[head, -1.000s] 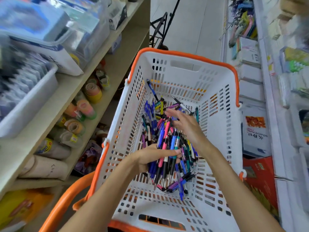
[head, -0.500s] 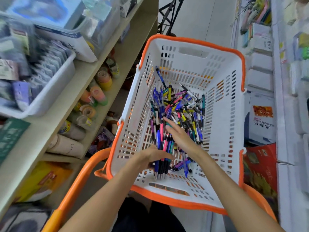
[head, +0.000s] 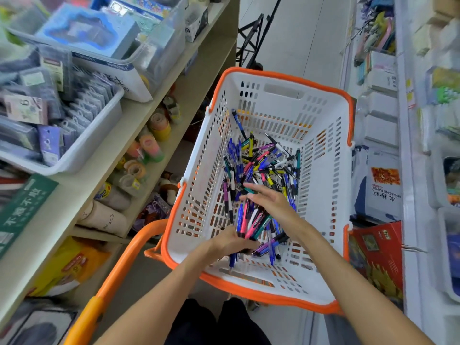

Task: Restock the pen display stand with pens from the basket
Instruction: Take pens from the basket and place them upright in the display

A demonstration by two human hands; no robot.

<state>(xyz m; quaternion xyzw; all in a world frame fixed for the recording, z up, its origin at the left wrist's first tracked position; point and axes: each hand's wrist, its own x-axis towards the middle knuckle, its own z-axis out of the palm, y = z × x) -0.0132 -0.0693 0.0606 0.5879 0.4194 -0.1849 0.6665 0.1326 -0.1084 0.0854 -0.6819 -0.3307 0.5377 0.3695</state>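
- The left hand (head: 230, 242) grips a bundle of pens (head: 251, 224) near the basket's six-o'clock wall, fingers curled round the barrels, probably so that they stay aligned for carrying in one batch.
- The right hand (head: 270, 201) lies over the bundle with straight fingers reaching toward eleven o'clock, holding nothing; I judge it is raking more pens across.
- The white basket (head: 323, 170) with its orange rim sits low between the shelves (head: 149, 115) at nine o'clock and the racks at three.
- Loose pens (head: 263, 163) lie heaped at its centre.
- No pen display stand shows anywhere.
- The left fingertips are hidden under the bundle, and the right-hand racks are blurred.
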